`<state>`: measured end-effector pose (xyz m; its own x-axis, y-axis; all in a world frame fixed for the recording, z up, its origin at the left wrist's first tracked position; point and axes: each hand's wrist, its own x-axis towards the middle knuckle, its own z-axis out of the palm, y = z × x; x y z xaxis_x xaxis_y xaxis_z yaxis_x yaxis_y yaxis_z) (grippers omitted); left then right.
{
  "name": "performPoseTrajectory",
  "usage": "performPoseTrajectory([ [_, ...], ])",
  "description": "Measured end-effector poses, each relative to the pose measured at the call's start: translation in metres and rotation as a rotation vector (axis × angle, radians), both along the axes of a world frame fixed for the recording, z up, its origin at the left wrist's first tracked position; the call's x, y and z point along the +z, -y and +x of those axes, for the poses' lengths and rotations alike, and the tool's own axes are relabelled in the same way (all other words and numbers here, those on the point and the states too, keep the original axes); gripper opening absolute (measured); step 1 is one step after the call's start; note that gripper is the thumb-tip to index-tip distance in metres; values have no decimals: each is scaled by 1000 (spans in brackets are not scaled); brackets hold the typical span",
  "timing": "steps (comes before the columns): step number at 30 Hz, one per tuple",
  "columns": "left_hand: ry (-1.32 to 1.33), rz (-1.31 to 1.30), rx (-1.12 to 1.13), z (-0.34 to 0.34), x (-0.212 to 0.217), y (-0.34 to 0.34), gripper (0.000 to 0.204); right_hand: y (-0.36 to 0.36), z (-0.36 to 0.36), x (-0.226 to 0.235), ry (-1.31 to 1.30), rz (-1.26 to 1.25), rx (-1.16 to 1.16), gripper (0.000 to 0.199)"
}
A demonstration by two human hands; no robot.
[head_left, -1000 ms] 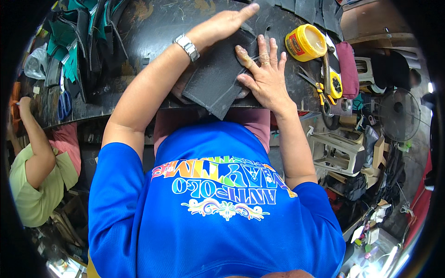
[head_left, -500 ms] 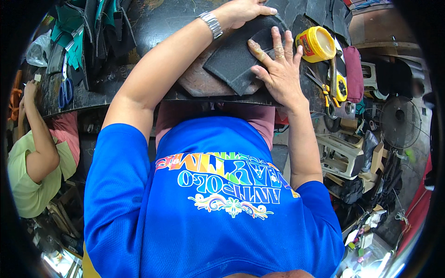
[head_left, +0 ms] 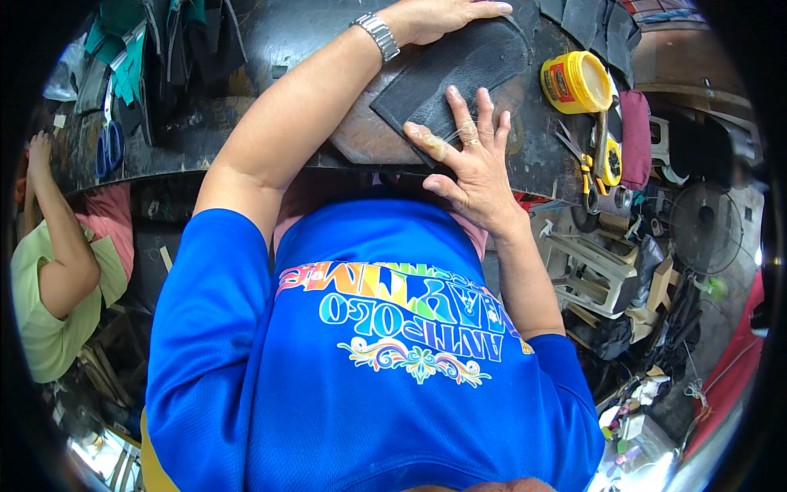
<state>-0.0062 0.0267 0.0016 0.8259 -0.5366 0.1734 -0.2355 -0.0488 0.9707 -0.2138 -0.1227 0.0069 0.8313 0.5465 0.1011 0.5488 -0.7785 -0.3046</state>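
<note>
A flat black piece of leather-like material [head_left: 459, 70] with one rounded end lies on a worn, brownish board [head_left: 373, 135] at the table's near edge. My left hand [head_left: 438, 18], below a metal watch, lies along the far side of the piece. Its thumb-side digit is stretched out; the upper frame edge cuts off the rest. My right hand [head_left: 475, 160] is over the piece's near corner, palm down with fingers spread. Pale, yellowish residue coats its fingers, and whether they touch the surface is hard to tell. Neither hand grips anything visible.
Right of the board stand an open yellow tub [head_left: 576, 82], yellow-handled scissors [head_left: 586, 168] and a maroon pouch [head_left: 635, 139]. Blue-handled scissors [head_left: 109, 148] and green and black cut pieces [head_left: 127, 66] lie left. Another person [head_left: 61, 271] sits at far left. A fan [head_left: 705, 225] stands right.
My right hand has slid toward me and slightly left, down the black piece. More of the piece's shiny surface shows. My left hand stays at its far side.
</note>
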Motion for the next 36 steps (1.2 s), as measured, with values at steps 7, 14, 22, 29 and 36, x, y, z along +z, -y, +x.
performPoseTrajectory([
  [7, -187, -222, -212, 4, -6, 0, 74, 17, -6, 12, -190, 245, 13, 75],
  [14, -221, -251, -246, 4, -7, -4, 69, 25, 2, 2, 12, 253, -323, 74],
  [22, -233, -128, -183, -1, 2, -9, 71, 3, -26, -2, 202, -90, -300, 74],
  [29, -186, -185, -225, 0, -1, -7, 73, 12, -12, 0, 159, -158, -288, 72],
  [36, -192, -174, -233, 0, 1, -9, 74, 2, -41, 0, 66, -87, -109, 69],
])
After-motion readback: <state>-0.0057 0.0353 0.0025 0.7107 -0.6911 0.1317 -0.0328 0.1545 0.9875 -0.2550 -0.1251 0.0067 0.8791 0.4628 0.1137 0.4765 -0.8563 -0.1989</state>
